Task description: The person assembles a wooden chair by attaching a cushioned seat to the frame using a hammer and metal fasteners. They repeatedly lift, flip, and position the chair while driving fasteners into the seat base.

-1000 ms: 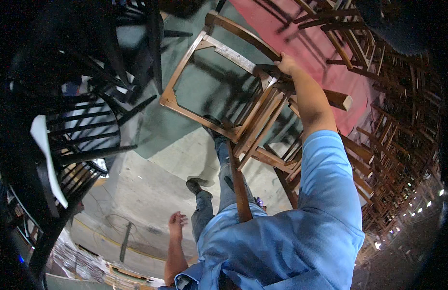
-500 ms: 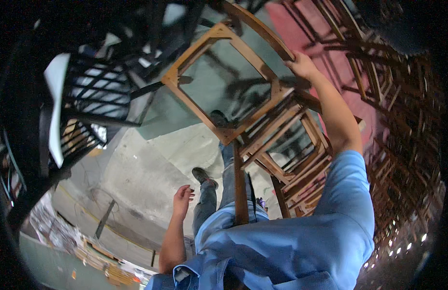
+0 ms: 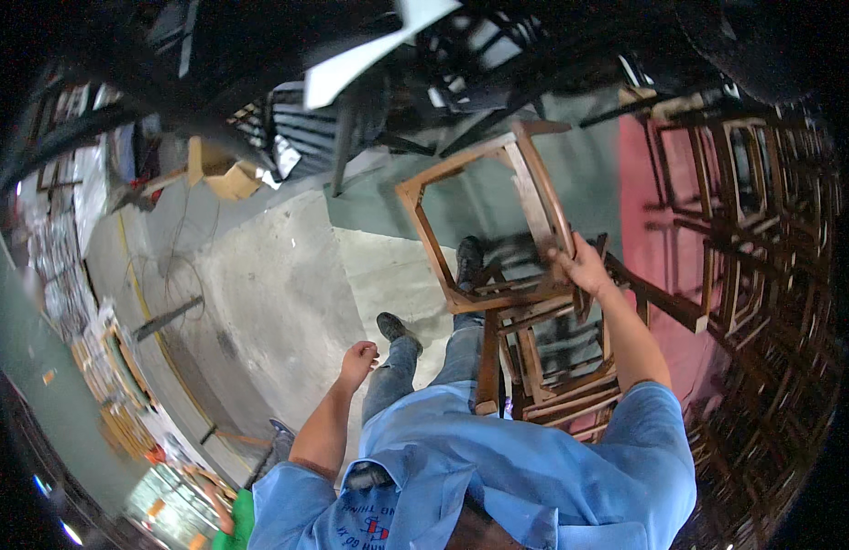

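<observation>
My right hand [image 3: 585, 268] grips the curved top rail of a brown wooden chair frame [image 3: 429, 240]. The chair is tilted in front of my legs, and its seat is an open square of wood. One of its legs [image 3: 487, 367] points back toward my waist. My left hand [image 3: 357, 362] hangs free beside my left thigh, its fingers loosely bent and holding nothing. More wooden chair frames [image 3: 571, 380] stand just below my right forearm, partly hidden behind the held chair and my shirt.
Dark chairs with slatted parts [image 3: 305, 133] stand ahead. Many brown chair frames [image 3: 754, 238] are stacked along the right, beside a red floor strip [image 3: 637, 197]. An opened cardboard box [image 3: 232, 181] lies ahead left. A person in green [image 3: 244, 522] is at the lower left.
My view has turned to the right. The chair in my right hand has come lower and closer to my body, its back rail swinging nearer upright. My left hand stays free.
</observation>
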The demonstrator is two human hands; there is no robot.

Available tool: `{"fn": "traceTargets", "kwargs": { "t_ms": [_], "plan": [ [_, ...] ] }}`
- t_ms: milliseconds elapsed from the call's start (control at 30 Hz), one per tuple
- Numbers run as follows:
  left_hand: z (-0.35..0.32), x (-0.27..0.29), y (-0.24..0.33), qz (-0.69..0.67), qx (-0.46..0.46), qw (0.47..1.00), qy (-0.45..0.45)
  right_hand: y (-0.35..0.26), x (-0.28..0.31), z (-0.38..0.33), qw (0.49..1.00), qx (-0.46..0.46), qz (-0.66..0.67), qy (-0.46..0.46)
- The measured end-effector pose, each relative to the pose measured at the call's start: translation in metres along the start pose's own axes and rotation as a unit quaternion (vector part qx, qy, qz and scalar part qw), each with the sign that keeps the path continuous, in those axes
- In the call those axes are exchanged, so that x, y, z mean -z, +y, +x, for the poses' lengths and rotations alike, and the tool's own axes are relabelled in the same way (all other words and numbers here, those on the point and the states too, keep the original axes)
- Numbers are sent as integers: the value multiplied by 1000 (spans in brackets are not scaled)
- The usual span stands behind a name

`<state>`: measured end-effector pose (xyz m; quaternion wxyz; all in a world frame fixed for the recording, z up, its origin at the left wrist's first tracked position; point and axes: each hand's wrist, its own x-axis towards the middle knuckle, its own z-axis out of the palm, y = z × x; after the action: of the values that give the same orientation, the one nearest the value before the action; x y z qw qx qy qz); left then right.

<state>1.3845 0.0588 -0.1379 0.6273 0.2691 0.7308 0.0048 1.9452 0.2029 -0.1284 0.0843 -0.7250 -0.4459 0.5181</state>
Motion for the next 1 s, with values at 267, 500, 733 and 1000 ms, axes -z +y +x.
{"fn": "traceTargets", "kwargs": {
  "t_ms": [267, 500, 733, 1000],
  "plan": [
    [-29, 2, -50, -171, -44, 981, 77, -91, -106, 48, 982, 23, 181, -46],
    [-38, 4, -164, -154, -27, 975, 154, -166, -217, 20, 987, -29, 150, -47],
    [-45, 17, -285, -219, -29, 954, 203, -247, -329, -36, 980, -43, 177, -75],
    [-67, 67, -444, -338, 17, 915, 219, -360, -494, -106, 977, -25, 140, -157]
  ]
}}
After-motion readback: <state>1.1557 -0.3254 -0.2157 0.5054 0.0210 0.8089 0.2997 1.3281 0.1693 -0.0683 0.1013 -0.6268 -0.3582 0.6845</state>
